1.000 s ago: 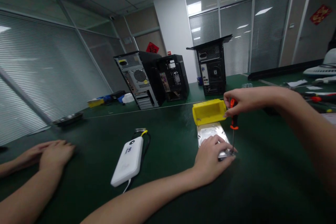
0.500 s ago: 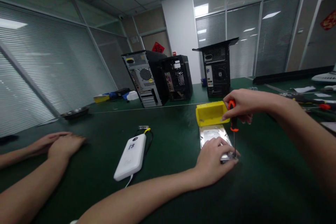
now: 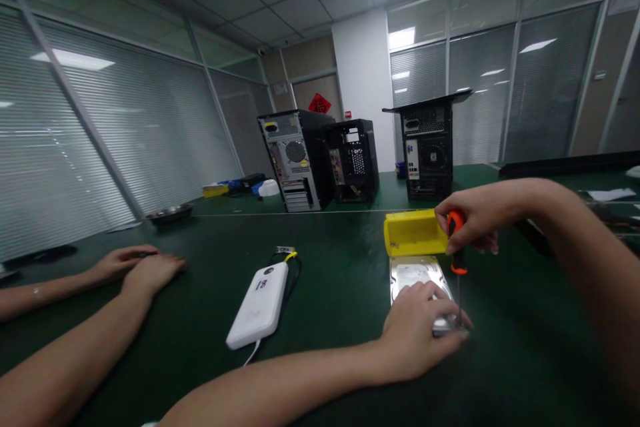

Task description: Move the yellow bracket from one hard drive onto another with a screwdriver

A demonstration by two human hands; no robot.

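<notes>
My right hand (image 3: 473,217) is closed round the orange and black handle of a screwdriver (image 3: 457,243), which stands upright with its tip down at my left fingertips. My left hand (image 3: 420,327) rests over the near part of a silver hard drive (image 3: 413,272), its fingers gripping the near right corner, where a small shiny metal part (image 3: 444,327) shows. Just behind the drive, touching or nearly so, lies an open yellow box (image 3: 415,233) with tiny bits inside. The screwdriver's tip is too small to make out.
A white power bank (image 3: 259,303) marked 18, with a cable, lies left of my hands. Another person's hands (image 3: 150,273) rest at the far left, near a dark tray (image 3: 170,213). Computer cases (image 3: 300,160) stand at the back; tools and papers lie far right.
The camera view has shifted, so everything sits slightly lower and further right. Both my hands keep the same hold on the screwdriver and drive. The other person's fingers have shifted a little.
</notes>
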